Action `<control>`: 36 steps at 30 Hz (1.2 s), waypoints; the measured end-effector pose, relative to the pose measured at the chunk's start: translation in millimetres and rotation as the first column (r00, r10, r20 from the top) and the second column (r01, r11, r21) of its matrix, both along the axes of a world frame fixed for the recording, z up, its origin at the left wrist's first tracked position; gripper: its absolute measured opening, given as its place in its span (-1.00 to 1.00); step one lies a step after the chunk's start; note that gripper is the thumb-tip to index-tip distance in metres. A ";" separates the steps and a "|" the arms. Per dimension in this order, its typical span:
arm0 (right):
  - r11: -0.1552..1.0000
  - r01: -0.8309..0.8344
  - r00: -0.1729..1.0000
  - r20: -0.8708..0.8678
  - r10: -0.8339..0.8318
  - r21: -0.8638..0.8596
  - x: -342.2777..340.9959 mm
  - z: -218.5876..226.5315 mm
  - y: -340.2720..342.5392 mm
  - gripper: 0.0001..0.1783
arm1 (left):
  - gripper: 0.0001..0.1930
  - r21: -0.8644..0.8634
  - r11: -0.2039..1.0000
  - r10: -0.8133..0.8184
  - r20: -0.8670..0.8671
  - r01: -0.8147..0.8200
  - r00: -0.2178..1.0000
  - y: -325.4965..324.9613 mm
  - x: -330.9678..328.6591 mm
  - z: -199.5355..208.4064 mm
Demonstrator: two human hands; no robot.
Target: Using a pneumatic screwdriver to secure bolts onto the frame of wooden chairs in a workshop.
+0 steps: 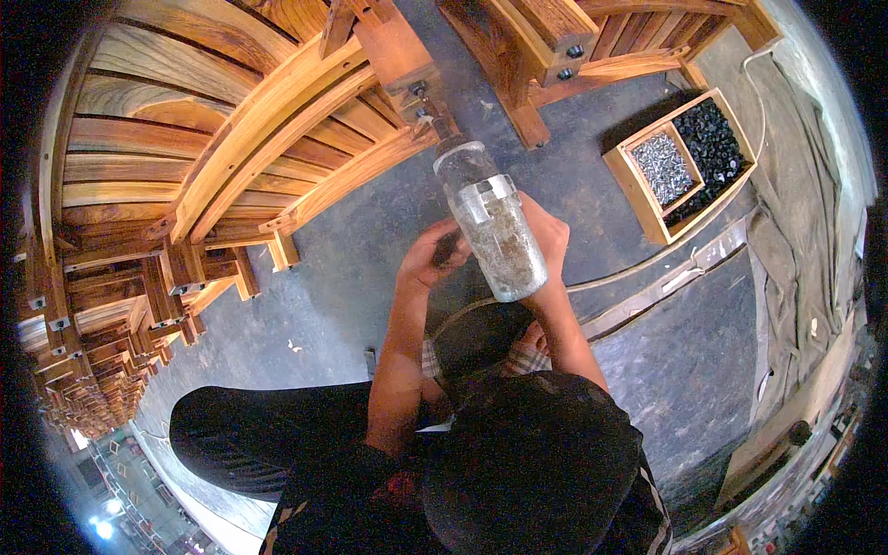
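Person is sitting on a dark floor (351, 250), holding a power driver (490, 231) up w/ both hands, its tip pointing at a bolt (421, 91) on the leg of a wooden chair (277, 120).

Right hand (546, 236) is wrapping round the back of the tool's grey, dusty body, fingers closed on it. Left hand (433, 259) is curling under the near side, prob. on the grip; how tight it closes, can't tell, the tool is hiding the palm.

Handling, as a guess: the driver is looking rigid, fairly heavy, nose-heavy when held out, and the dust-coated casing could be slick. Best hold seems one hand on the grip, other bracing the barrel near the metal collar, as is happening.

To the right, well apart, a wooden tray (638, 190) w/ two compartments is lying on the floor: silver screws (664, 166) in one, black fittings (712, 148) in the other. More chairs are stacking off at left.
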State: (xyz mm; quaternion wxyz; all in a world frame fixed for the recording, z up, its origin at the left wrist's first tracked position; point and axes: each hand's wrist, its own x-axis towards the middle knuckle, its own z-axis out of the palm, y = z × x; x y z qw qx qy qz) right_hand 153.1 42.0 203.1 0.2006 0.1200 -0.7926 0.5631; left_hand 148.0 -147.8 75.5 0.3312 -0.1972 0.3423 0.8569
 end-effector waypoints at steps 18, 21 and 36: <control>0.996 0.056 0.995 0.078 -0.061 0.063 35.4 3.1 26.5 -0.78 | -0.64 -0.220 0.960 0.146 -0.126 -0.171 0.981 26.3 -27.3 60.7; 0.992 0.094 0.983 0.152 -0.105 0.078 40.3 -3.1 28.1 -0.61 | -0.65 0.036 0.989 0.145 -0.167 -0.141 0.975 14.5 -32.9 80.7; 0.825 0.075 0.930 0.259 -0.260 0.559 83.7 14.7 97.2 -0.70 | -0.76 0.087 0.996 -0.004 -0.340 0.036 0.940 84.8 -56.4 206.9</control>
